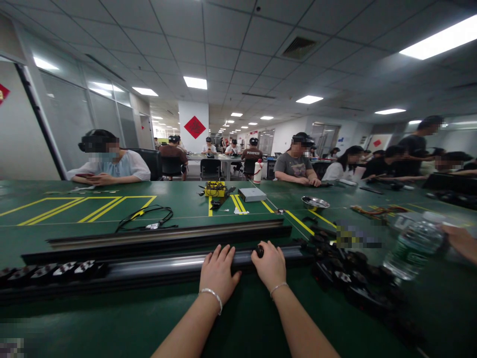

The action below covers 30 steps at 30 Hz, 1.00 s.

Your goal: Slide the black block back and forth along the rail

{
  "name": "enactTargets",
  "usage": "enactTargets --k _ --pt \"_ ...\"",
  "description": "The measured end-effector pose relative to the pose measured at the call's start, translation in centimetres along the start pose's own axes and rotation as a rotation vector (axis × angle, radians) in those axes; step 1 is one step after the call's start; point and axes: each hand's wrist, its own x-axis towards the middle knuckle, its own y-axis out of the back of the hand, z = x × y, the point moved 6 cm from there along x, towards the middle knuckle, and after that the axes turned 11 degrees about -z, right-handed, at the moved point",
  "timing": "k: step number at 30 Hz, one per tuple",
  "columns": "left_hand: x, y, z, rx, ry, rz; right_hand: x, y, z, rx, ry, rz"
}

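Observation:
A long dark metal rail (160,266) lies across the green table in front of me. My left hand (219,271) rests on it with the fingers stretched flat over its top and the thumb out to the side. Just to the right, my right hand (271,263) is closed round a small black round part (260,251) at the rail. Most of that part is hidden by my fingers. Several black socket modules (63,270), some with light faces, sit in a row at the rail's left end. More black modules (354,278) are heaped to the right of my right hand.
Two thinner rails (167,236) lie behind. Farther back are a black cable (149,219), a yellow box (215,189), a grey box (252,194) and a metal bowl (315,202). At right, another person's hand (462,241) is at a water bottle (415,246). People sit around the table.

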Motion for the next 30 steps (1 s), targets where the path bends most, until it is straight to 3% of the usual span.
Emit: enactTargets --k 30 --pt "0.01 -0.22 -0.15 -0.019 -0.015 0.05 0.2 0.33 0.76 -0.002 -0.005 -0.03"
